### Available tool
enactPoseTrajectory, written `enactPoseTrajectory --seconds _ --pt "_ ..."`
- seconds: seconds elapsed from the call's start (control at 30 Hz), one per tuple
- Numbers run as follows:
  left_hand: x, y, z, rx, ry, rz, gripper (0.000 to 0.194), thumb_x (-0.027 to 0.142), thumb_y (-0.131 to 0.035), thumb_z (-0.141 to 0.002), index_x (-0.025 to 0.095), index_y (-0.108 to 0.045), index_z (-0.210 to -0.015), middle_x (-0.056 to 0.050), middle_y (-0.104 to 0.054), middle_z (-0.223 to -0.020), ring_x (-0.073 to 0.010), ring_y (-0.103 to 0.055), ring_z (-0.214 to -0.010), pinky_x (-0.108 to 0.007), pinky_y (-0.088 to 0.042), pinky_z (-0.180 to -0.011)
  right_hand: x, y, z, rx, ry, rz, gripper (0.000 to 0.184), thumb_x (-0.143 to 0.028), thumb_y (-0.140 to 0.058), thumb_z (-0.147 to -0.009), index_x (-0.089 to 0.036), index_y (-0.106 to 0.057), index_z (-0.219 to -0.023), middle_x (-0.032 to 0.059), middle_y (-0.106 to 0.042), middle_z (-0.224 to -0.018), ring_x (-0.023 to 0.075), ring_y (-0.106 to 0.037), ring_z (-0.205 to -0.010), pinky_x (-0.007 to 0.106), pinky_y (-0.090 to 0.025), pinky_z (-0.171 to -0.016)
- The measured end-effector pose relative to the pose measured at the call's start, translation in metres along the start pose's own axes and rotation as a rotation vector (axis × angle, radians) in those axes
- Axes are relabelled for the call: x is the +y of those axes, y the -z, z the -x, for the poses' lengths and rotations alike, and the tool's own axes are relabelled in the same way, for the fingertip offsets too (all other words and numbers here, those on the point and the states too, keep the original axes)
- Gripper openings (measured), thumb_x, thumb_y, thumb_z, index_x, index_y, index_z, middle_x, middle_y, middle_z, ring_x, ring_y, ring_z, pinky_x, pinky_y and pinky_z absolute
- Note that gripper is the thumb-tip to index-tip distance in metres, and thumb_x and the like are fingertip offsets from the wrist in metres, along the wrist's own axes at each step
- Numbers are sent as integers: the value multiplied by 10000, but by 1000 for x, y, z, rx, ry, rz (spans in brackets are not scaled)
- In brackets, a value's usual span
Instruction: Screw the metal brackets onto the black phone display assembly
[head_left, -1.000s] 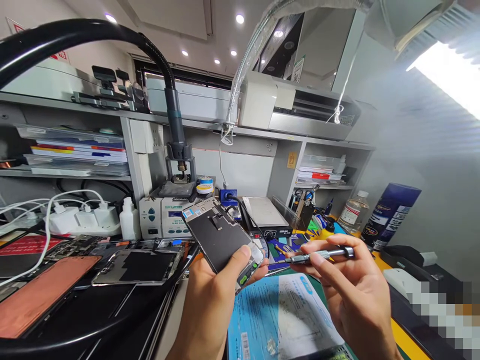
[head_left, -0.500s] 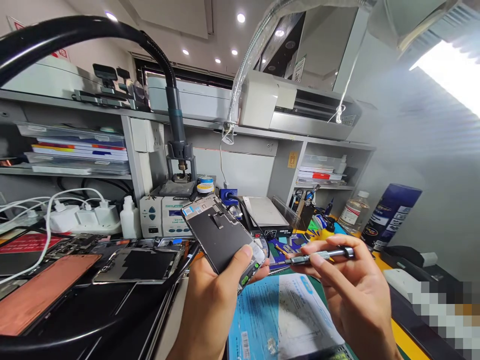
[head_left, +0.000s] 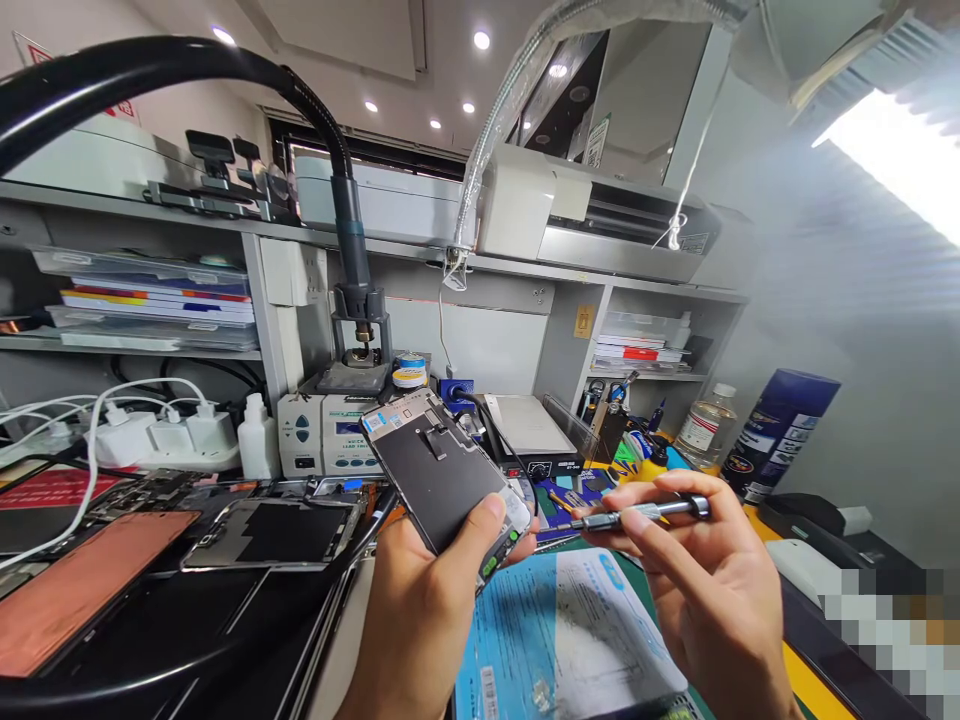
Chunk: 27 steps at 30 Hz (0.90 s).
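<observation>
Head view: good control seems to call for a light fingertip roll of the slim silver metal screwdriver [head_left: 600, 521] — and for sparing the short black flex ribbon [head_left: 436, 444] on the dark rectangular phone display panel [head_left: 417, 480] any pressure. The left hand [head_left: 435, 575] is clamped round the panel's near end, thumb on its upward face; the right hand [head_left: 701, 570], apart from it, pinches the screwdriver with its tip pointing left. The panel lies left of the right hand, beyond the flat blue-and-white printed package [head_left: 517, 620]. Whether tip and panel touch, I cannot tell.
</observation>
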<state>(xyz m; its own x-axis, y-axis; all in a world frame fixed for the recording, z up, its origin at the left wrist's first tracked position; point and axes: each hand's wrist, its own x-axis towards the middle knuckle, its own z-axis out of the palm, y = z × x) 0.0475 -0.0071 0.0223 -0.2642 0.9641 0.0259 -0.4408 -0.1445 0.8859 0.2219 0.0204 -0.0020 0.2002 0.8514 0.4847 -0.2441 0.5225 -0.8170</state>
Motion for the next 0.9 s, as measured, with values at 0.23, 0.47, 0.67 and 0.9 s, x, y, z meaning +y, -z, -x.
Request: enactPoseTrajectory --seconds 0.23,0.47,0.67,0.9 --pt "-1 -1 0 3 -3 -10 239 234 -751 -761 92 -740 -953 -121 -791 -941 -299 -753 -831 -458 -640 -796 1 0 1 -21 7 -4 301 -234 -816 -806 -260 -578 -988 51 -762 -881 221 -741 -714 337 -646 -619" --pt "-6 3 -3 8 2 7 300 315 -769 -741 99 -745 -948 -108 -780 -869 -299 -744 -811 -421 -640 -741 3 1 0 -24 5 -14 300 -236 -811 -812 -255 -580 -1003 53 -758 -900 224 -739 -733 391 -658 -659" --pt "-4 3 -1 1 -20 -18 277 323 -748 -758 110 -742 -935 -99 -775 -839 -300 -740 -806 -424 -639 -732 2 1 0 -15 1 -4 319 -250 -824 -795 -252 -580 -1000 61 -760 -885 225 -738 -691 387 -654 -637" --pt "-4 3 -1 29 -68 -56 294 337 -750 -750 109 -738 -935 -107 -782 -871 -312 -745 -797 -426 -652 -685 -1 -4 3 50 -37 -15 347 -261 -850 -760 -248 -584 -983 41 -754 -864 199 -726 -691 329 -648 -626"
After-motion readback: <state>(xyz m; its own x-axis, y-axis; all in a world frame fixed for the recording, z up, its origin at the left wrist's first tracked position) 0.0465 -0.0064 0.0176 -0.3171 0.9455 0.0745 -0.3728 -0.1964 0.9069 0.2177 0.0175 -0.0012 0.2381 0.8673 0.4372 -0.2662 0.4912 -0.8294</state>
